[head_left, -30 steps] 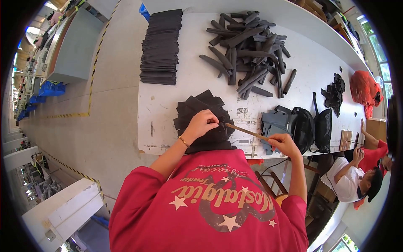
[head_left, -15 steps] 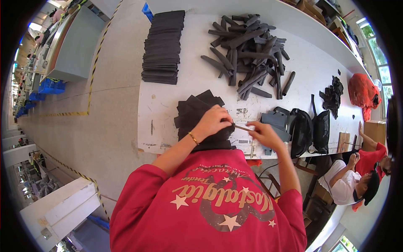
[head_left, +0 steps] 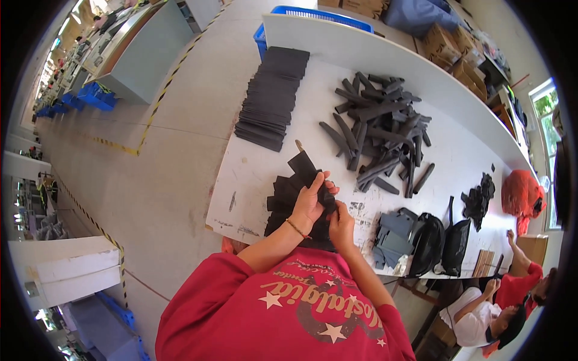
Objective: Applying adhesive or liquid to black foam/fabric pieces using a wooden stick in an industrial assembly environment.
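Working in the head view, both hands meet over the near edge of the white table [head_left: 250, 168], gathered around a dark fabric strip [head_left: 302, 166]. That strip slants up and away from the left hand [head_left: 308, 207], whose fingers are curled closed around it with the thumb along its side. The right hand [head_left: 342, 227] sits just beside and nearer the body, fingers bent in tightly at the strip's near end; they seem to pinch the fabric, though the angle hides whether they also grip a stick. A pale stick tip [head_left: 299, 145] shows past the strip's far end, the rest of its length covered.

Judging by this, the step in hand is drawing the strip over the stick, perhaps to turn a sewn tube through. The next move calls for a firm left hold while the right fingers ease the fabric along evenly, without bunching it or losing the stick.

Just beneath and left of the hands lies a fanned pile of dark pieces [head_left: 280, 195]. Farther off are a neat row of flat dark pieces [head_left: 274, 99] and, to its right, a loose heap of rolled dark tubes [head_left: 385, 126].
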